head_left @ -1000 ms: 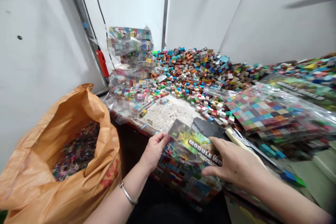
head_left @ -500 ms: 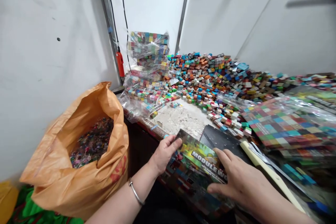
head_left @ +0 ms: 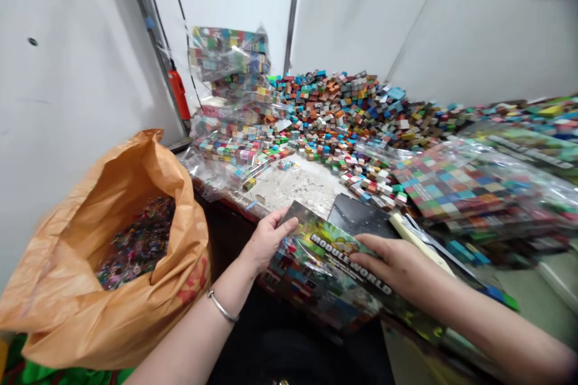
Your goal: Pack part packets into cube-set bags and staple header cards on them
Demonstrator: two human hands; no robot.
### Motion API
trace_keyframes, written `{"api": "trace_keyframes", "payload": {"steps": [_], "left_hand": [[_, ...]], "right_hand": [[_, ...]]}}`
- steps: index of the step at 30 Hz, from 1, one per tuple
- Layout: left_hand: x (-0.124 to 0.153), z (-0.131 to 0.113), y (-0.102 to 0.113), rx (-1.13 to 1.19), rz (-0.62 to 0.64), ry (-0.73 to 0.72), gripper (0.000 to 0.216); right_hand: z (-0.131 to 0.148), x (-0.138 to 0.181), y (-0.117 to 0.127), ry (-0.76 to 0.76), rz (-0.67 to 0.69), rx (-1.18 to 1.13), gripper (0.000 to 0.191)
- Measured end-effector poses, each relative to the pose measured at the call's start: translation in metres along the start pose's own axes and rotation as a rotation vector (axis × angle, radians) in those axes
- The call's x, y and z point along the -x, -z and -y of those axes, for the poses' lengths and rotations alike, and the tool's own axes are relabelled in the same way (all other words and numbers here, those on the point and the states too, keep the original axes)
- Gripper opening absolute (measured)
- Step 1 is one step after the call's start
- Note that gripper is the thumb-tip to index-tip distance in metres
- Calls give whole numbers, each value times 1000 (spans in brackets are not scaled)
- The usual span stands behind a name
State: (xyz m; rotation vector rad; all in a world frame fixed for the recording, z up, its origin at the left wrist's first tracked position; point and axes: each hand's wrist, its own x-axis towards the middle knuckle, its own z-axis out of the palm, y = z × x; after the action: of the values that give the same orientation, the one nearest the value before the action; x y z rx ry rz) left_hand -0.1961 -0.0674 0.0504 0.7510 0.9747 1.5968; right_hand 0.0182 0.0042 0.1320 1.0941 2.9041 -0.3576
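Note:
My left hand [head_left: 266,240] grips the left edge of a clear plastic packet of coloured cubes [head_left: 316,277] with a green "MODULE WORLD" card on top. The packet hangs over the near edge of the table [head_left: 293,189]. My right hand [head_left: 397,264] lies on the card's right part, fingers together and pressing down on it. A silver bangle [head_left: 221,307] sits on my left wrist.
An open orange sack [head_left: 112,252] of small coloured pieces stands at the left. A big heap of loose cubes [head_left: 356,108] covers the back of the table. Filled packets are stacked at the back left [head_left: 230,66] and at the right [head_left: 456,186]. White walls close in behind.
My right hand slid rightward along the card, uncovering the full "MODULE WORLD" print. My left hand kept its hold on the packet's left edge. The camera swung a little.

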Motion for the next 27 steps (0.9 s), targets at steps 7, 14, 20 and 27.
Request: {"api": "trace_keyframes", "payload": {"steps": [7, 14, 20, 27], "left_hand": [[-9, -1, -2, -9, -31, -33, 42], [-3, 1, -2, -38, 0, -26, 39], [5, 2, 1, -8, 73, 3, 66], [6, 2, 3, 72, 29, -40, 59]], "right_hand": [[4, -2, 13, 3, 14, 3, 25], [-3, 2, 10, -3, 4, -139, 26], [-1, -8, 10, 38, -44, -207, 25], [-2, -20, 5, 45, -24, -143, 26]]}}
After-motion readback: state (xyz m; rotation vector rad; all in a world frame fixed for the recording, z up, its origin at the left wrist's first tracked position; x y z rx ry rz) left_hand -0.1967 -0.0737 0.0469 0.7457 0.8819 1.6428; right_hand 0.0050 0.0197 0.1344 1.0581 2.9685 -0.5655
